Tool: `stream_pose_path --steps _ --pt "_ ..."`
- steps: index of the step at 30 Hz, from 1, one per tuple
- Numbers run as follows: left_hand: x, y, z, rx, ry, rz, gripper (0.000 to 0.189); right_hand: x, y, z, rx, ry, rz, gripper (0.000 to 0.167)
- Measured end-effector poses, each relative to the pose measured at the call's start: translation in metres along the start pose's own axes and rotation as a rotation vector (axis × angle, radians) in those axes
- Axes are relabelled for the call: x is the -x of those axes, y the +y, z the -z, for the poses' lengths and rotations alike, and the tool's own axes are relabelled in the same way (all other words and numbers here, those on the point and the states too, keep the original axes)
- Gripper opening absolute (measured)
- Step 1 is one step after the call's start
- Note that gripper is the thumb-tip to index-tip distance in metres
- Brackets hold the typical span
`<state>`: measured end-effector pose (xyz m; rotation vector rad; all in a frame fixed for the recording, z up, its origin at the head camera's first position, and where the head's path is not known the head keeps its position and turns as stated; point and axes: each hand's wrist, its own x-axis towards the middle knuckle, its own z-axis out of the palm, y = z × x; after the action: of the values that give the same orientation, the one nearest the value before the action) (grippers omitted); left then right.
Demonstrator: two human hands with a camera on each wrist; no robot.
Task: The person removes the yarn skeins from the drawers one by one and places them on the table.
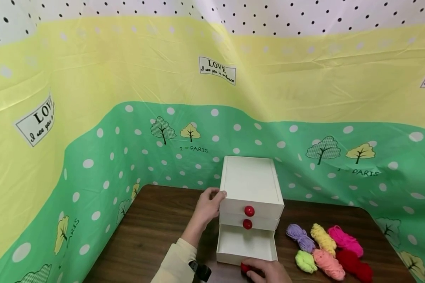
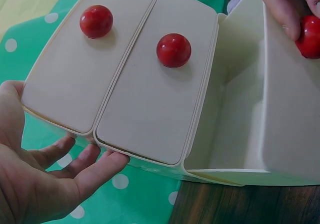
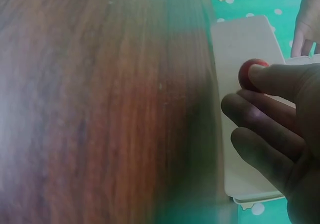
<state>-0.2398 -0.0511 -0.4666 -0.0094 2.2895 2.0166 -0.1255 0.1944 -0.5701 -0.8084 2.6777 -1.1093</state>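
Observation:
A white three-drawer unit (image 1: 249,179) with round red knobs stands on the table. Its bottom drawer (image 1: 230,257) is pulled out, and the inside that shows is bare. My left hand (image 1: 207,206) steadies the unit at its upper left front corner; in the left wrist view its fairly straight fingers (image 2: 102,171) touch the side. The upper knob (image 1: 249,211) and middle knob (image 1: 247,224) are untouched, their drawers pushed in. At the bottom drawer's front, my right hand (image 1: 269,271) pinches the red knob (image 3: 248,74) between thumb and finger; the other fingers extend loosely.
Right of the unit, several yarn bundles lie on the dark wooden table (image 1: 156,236): purple (image 1: 300,237), yellow (image 1: 323,237), pink (image 1: 345,240), lime (image 1: 306,261), coral (image 1: 328,264) and dark red (image 1: 355,266). A patterned curtain (image 1: 127,78) hangs behind and at the left.

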Motion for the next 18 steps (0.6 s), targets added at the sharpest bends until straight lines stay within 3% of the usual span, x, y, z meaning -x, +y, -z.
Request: stream_pose_path --steps 11,18 --pt "-0.001 -0.001 0.0 0.001 -0.001 -0.003 0.058 -0.006 -0.003 -0.005 0.092 0.153 0.031 0.023" --pt "0.0 -0.001 -0.001 0.001 0.001 -0.009 0.058 -0.016 0.001 -0.007 0.167 0.25 -0.002 0.025"
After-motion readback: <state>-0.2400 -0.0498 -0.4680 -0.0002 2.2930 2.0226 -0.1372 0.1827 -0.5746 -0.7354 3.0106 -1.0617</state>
